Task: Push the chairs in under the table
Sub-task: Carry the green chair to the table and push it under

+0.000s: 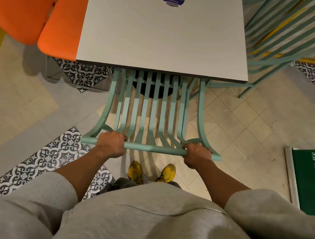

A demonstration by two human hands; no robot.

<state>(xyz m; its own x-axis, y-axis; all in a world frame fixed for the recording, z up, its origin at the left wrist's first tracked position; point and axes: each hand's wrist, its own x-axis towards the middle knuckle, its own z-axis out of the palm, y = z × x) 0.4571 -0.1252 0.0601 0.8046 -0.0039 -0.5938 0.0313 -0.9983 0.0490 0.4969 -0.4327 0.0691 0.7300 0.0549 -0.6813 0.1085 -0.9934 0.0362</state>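
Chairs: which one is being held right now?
The green slatted chair nearest the person: left hand and right hand grip its top rail. The orange chairs and the other green chair stand untouched.

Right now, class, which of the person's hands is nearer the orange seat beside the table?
Left. The left hand grips the chair's top rail at the end on the orange seat's side; the right hand grips the opposite end, farther away.
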